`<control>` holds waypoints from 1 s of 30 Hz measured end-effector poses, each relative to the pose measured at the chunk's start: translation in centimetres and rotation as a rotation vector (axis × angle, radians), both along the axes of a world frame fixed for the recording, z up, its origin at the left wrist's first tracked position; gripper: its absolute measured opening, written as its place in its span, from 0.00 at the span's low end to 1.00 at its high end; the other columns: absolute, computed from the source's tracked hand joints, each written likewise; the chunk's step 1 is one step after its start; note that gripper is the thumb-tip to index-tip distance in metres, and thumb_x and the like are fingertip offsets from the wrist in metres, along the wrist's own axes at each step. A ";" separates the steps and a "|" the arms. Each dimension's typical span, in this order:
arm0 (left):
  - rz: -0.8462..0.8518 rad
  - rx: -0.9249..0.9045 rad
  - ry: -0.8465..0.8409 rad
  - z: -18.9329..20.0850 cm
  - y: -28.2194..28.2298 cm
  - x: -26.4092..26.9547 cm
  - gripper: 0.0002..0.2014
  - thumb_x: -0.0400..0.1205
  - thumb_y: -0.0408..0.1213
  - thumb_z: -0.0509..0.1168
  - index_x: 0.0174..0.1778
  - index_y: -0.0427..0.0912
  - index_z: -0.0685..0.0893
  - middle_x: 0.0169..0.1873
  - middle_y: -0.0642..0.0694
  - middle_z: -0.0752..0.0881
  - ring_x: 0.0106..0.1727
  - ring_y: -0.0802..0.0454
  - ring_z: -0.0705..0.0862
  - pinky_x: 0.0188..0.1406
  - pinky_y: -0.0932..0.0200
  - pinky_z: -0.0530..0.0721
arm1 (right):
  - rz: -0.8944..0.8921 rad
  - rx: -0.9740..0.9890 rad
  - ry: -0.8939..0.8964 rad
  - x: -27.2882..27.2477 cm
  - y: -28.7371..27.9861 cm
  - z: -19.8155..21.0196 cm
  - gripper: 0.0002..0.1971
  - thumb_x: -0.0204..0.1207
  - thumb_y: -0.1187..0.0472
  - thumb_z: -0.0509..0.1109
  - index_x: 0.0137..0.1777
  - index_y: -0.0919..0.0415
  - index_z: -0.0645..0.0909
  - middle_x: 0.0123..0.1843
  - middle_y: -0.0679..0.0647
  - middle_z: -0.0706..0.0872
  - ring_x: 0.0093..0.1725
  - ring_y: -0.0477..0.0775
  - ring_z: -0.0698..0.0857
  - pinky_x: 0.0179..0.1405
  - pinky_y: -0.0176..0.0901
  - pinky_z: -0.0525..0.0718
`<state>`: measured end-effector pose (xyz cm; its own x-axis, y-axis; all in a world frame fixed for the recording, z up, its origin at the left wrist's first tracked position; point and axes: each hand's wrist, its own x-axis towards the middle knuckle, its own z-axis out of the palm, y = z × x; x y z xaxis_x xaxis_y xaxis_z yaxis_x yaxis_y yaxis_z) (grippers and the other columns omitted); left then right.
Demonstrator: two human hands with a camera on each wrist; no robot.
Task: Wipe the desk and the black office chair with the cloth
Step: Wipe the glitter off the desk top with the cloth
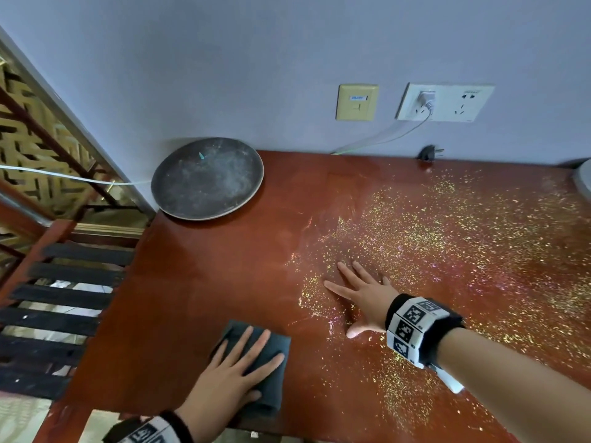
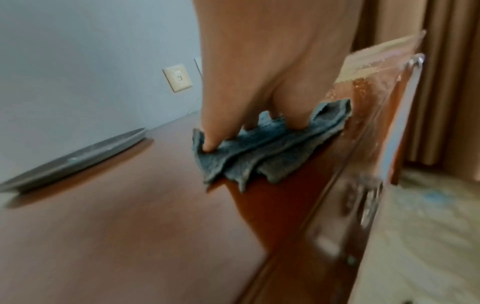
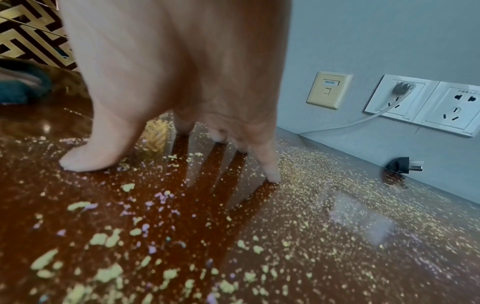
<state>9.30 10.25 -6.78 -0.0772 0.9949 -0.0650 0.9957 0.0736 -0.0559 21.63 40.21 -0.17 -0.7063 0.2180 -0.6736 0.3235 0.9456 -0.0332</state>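
Observation:
A folded dark grey-blue cloth [image 1: 271, 372] [image 2: 259, 152] lies near the front edge of the glossy red-brown desk [image 1: 204, 282] [image 2: 130, 226] [image 3: 52, 195]. My left hand [image 1: 236, 372] [image 2: 259, 82] presses flat on the cloth with straight, spread fingers. My right hand [image 1: 361, 292] [image 3: 168, 82] rests flat on the bare desk to the right, fingers spread, among yellow and purple glitter-like specks [image 1: 463, 251] [image 3: 182, 257] that cover the desk's right half. The left half looks free of specks. No office chair is in view.
A dusty round dark tray [image 1: 207, 178] [image 2: 75, 158] sits at the desk's back left corner, overhanging the edge. A loose black plug [image 1: 430, 153] [image 3: 401, 164] lies by the wall. Wall sockets [image 1: 444, 102] [image 3: 426, 105] hold a white cable. A dark slatted rack [image 1: 60, 314] stands left of the desk.

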 end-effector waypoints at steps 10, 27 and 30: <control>-0.095 -0.039 -0.115 1.3 3.4 3.3 0.44 0.62 0.61 0.70 0.76 0.63 0.66 0.78 0.52 0.65 0.77 0.48 0.65 0.59 0.45 0.83 | -0.008 -0.006 0.011 -0.1 0.0 -0.3 0.54 0.66 0.37 0.73 0.79 0.33 0.33 0.80 0.45 0.24 0.81 0.56 0.29 0.74 0.79 0.50; -0.003 -0.122 -0.104 1.7 4.1 6.4 0.44 0.63 0.59 0.76 0.75 0.62 0.67 0.76 0.49 0.73 0.76 0.43 0.70 0.58 0.39 0.82 | -0.014 -0.018 0.032 -0.2 0.1 -0.2 0.54 0.66 0.38 0.74 0.79 0.33 0.36 0.81 0.46 0.26 0.81 0.56 0.30 0.73 0.80 0.51; -0.102 -0.163 -0.124 2.1 9.0 11.0 0.41 0.58 0.63 0.78 0.69 0.66 0.75 0.73 0.51 0.77 0.72 0.44 0.77 0.58 0.39 0.84 | -0.010 -0.016 0.020 -0.2 0.1 -0.3 0.54 0.67 0.39 0.74 0.79 0.33 0.35 0.81 0.47 0.25 0.81 0.57 0.30 0.73 0.80 0.51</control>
<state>20.34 19.27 -4.63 0.0418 0.9726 -0.2286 0.9975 -0.0276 0.0647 21.40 40.31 -0.43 -0.7176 0.2144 -0.6626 0.3318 0.9418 -0.0547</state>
